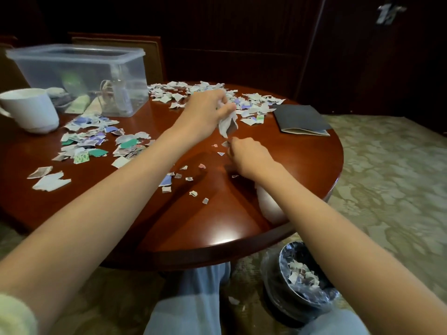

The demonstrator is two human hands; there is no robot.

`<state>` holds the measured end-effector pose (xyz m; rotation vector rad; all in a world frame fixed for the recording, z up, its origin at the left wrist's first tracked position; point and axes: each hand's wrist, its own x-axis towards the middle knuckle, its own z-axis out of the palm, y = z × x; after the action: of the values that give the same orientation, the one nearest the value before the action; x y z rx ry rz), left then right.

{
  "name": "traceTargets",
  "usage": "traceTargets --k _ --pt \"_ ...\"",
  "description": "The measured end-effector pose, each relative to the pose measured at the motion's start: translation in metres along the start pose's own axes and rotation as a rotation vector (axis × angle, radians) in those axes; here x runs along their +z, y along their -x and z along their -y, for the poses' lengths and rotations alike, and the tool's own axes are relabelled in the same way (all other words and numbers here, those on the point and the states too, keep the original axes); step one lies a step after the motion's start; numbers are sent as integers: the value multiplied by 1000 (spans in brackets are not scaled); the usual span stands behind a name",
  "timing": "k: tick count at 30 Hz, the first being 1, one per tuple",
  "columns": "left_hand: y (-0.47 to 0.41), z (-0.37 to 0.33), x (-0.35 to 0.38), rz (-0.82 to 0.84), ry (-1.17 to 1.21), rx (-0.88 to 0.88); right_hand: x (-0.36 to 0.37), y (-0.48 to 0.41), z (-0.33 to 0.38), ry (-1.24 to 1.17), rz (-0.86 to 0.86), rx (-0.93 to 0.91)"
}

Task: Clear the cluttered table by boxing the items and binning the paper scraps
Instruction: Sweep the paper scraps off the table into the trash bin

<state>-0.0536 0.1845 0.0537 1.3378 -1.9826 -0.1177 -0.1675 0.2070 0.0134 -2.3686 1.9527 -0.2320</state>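
Left hand (205, 110) clutches crumpled paper scraps (227, 126) — right hand (249, 157) seemingly pinches one jagged shred (225, 143) above glossy table (217, 226).

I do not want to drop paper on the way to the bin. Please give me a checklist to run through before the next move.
1. Left hand grip on the scrap bundle: ok, held.
2. Right hand grip on the small scrap: cannot tell.
3. Bin open, on the floor: ok.
4. Floor by the bin: not ok, a stray scrap lies there.
5. Table free of loose scraps: not ok, many lie there.
6. Dark folder boxed: not ok, on the table.
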Motion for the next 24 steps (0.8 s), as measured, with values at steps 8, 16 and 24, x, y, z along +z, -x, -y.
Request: traceTargets --k 8,16,24 --pt "-16 -44 40 -4 80 106 -17 10 -33 -61 -53 156" --pt "-14 -86 84 52 233 66 -23 43 -96 -212 -125 349" --pt "-8 -105 107 8 311 -143 -24 44 -103 -75 -120 403"
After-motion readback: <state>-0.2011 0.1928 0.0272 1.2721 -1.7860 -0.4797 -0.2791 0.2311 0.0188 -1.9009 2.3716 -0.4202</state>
